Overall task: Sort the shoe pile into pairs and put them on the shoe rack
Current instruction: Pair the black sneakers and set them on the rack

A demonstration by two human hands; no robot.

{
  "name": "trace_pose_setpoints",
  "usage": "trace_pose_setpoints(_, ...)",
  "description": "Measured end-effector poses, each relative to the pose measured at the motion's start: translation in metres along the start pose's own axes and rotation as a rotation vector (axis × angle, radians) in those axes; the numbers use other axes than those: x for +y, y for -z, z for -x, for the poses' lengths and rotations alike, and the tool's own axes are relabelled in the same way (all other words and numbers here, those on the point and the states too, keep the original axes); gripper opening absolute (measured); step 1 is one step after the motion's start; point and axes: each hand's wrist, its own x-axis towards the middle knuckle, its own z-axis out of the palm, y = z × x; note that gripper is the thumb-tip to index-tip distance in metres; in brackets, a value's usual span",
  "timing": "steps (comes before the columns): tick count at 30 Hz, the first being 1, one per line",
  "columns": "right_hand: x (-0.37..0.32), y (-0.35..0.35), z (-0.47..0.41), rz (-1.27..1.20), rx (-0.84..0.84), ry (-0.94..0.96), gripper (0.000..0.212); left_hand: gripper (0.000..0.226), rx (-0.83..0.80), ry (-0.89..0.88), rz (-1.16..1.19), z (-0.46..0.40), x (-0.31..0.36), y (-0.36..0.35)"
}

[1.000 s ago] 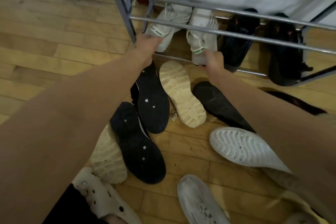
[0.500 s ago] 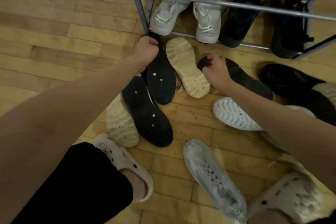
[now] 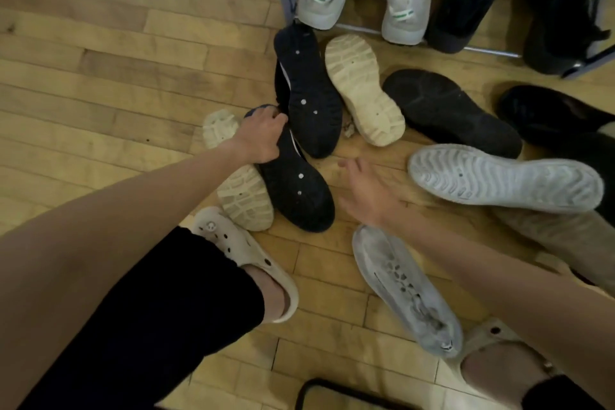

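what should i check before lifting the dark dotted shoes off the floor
1. Left hand grips the near dark shoe: ok, fingers curl over its edge.
2. Its match, the far dark shoe, is within reach: ok, it lies sole up and touching the near one.
3. Right hand free to take it: ok, open and holding nothing.
4. Near dark shoe lifts clear: not ok, it overlaps a cream sole-up shoe beside it.
5. Room on the shoe rack: cannot tell, the bottom shelf looks full and upper shelves are cut off.
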Motion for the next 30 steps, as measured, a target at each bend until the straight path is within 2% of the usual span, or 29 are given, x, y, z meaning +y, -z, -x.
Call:
trace_pose_setpoints(2, -0.012, -0.022, 0.005, 0.023, -0.086, 0.011, 0.082, 0.068, -0.014, 0.005, -0.042, 0.001, -0.007, 0.000)
trace_pose_setpoints(5, -0.027, -0.050, 0.004, 0.089, -0.101, 0.020, 0.112, 0.078, -0.017, 0.076, -0.079, 0.001, -0.011, -0.002)
trace_pose_setpoints(8, -0.039, -0.072, -0.001, 0.188, -0.073, -0.016, 0.123, 0.071, -0.040, 0.193, 0.057, -0.002, -0.014, -0.006)
trace_pose_setpoints(13, -0.047, -0.079, -0.009, 0.289, -0.027, -0.041, 0.119, 0.066, -0.011, 0.194, 0.019, -0.002, -0.022, -0.013)
trace_pose_setpoints(18, -0.043, -0.039, -0.002, 0.004, 0.084, -0.039, 0.121, 0.068, 0.025, 0.120, 0.081, 0.003, -0.034, -0.013)
trace_pose_setpoints(20, -0.036, -0.017, 0.007, -0.040, 0.133, -0.026, 0.117, 0.064, 0.042, 0.069, 0.126, 0.007, -0.038, -0.012)
trace_pose_setpoints(26, -0.004, 0.024, 0.061, 0.034, 0.179, 0.090, 0.106, 0.063, 0.040, -0.017, 0.116, 0.017, -0.031, -0.007)
trace_pose_setpoints(30, 0.021, 0.043, 0.096, 0.058, 0.267, 0.087, 0.097, 0.057, 0.025, -0.025, 0.032, 0.012, -0.012, -0.002)
